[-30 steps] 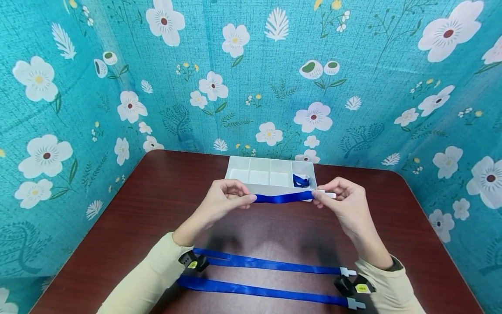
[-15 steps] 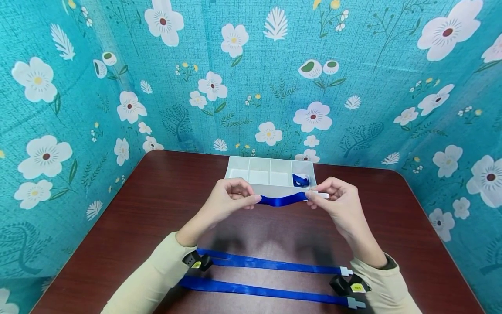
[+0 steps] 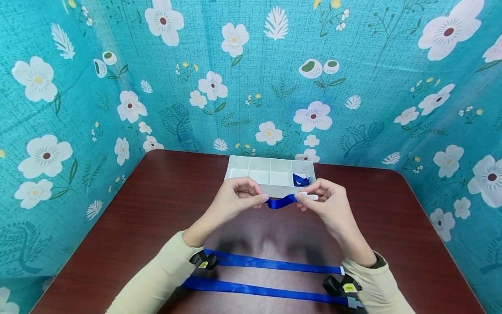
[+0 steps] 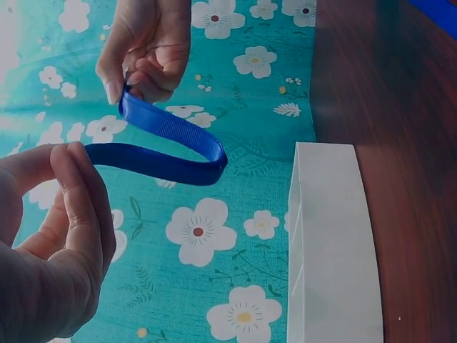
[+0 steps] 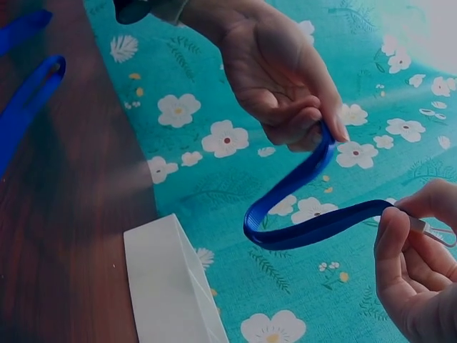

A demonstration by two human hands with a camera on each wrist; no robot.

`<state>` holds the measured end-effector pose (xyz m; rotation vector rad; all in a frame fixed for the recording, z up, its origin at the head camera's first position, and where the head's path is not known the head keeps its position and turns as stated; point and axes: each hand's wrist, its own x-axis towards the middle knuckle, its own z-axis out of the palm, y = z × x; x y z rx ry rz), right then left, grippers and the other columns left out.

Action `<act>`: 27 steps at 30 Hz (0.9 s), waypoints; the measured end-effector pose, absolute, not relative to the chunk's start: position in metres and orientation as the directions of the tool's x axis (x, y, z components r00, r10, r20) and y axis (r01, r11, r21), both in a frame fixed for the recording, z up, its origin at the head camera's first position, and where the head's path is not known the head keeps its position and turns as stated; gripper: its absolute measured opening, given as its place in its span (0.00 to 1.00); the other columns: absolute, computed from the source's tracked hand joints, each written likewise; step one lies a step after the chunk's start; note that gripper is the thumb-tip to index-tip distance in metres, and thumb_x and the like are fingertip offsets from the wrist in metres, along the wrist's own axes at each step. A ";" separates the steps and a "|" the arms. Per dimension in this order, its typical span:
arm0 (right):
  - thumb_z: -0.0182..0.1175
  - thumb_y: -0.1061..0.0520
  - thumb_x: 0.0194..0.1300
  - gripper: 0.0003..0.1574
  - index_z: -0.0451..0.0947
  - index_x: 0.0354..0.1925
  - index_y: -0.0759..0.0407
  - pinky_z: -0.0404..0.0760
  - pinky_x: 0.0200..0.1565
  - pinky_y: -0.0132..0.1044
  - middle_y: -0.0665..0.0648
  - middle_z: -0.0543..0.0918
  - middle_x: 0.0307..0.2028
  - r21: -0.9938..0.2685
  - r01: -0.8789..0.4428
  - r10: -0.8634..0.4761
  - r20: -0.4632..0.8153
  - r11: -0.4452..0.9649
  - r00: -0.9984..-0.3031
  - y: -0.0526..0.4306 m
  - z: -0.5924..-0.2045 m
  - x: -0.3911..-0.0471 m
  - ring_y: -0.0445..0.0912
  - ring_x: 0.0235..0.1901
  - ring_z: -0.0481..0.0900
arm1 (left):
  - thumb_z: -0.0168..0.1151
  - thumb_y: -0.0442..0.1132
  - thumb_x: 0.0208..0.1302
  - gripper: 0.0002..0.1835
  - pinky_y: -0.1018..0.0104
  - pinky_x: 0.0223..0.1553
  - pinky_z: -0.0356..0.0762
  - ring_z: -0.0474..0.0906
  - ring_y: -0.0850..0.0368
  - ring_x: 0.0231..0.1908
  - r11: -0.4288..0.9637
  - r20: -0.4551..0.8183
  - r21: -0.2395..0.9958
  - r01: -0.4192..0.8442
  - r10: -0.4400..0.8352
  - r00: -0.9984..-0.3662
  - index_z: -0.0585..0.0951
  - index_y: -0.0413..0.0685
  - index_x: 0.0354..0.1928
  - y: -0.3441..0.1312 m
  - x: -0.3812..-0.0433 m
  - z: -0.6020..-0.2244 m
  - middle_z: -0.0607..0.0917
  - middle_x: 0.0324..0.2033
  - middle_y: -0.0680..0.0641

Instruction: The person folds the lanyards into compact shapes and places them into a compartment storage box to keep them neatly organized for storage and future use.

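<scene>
Beyond hands (image 3: pixel 237 198) (image 3: pixel 327 200), divided tray (image 3: pixel 274 190) (partly hidden)

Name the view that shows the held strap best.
The right wrist view: the strap appears large, with its bend and part of its pale end fitting both visible. The left wrist view shows the bend, but no fitting can be made out. The head view shows the fitting, but the strap looks small.

In the head view, the left hand (image 3: pixel 241 196) has shifted rightward and the right hand (image 3: pixel 327 203) leftward, closing in near the centre; the blue strap (image 3: pixel 281 202) between them, straighter before, now sags shorter and curvier.
</scene>
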<state>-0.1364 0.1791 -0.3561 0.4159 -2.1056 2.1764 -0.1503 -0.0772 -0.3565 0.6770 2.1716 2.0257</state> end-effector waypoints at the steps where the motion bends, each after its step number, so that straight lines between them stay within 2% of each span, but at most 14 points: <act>1: 0.69 0.73 0.58 0.10 0.76 0.35 0.76 0.86 0.32 0.41 0.63 0.87 0.30 -0.968 -0.246 -0.128 0.251 -0.050 -0.959 0.178 -0.356 -0.136 0.53 0.24 0.86 | 0.72 0.34 0.61 0.06 0.63 0.31 0.84 0.85 0.50 0.27 0.024 0.232 0.965 0.260 0.378 -0.896 0.83 0.39 0.34 -0.076 -0.150 -0.356 0.86 0.26 0.43; 9: 0.69 0.73 0.58 0.12 0.75 0.36 0.78 0.86 0.31 0.42 0.63 0.87 0.30 -0.967 -0.252 -0.148 0.256 -0.044 -0.955 0.167 -0.358 -0.135 0.52 0.24 0.86 | 0.73 0.38 0.60 0.07 0.61 0.31 0.84 0.84 0.50 0.26 0.077 0.265 0.948 0.309 0.349 -0.899 0.85 0.42 0.33 -0.068 -0.145 -0.356 0.86 0.26 0.46; 14: 0.68 0.74 0.58 0.10 0.76 0.36 0.76 0.86 0.31 0.42 0.61 0.87 0.29 -0.965 -0.257 -0.162 0.262 -0.055 -0.951 0.162 -0.358 -0.136 0.54 0.25 0.86 | 0.73 0.39 0.60 0.08 0.60 0.31 0.84 0.84 0.50 0.26 0.086 0.267 0.945 0.314 0.346 -0.899 0.85 0.42 0.33 -0.065 -0.146 -0.357 0.86 0.26 0.47; 27: 0.69 0.72 0.58 0.10 0.77 0.35 0.74 0.86 0.31 0.43 0.60 0.86 0.29 -0.964 -0.262 -0.164 0.266 -0.046 -0.950 0.151 -0.357 -0.140 0.54 0.25 0.86 | 0.72 0.37 0.62 0.07 0.59 0.32 0.84 0.84 0.52 0.25 0.068 0.285 0.942 0.329 0.359 -0.889 0.84 0.41 0.33 -0.065 -0.152 -0.355 0.86 0.25 0.46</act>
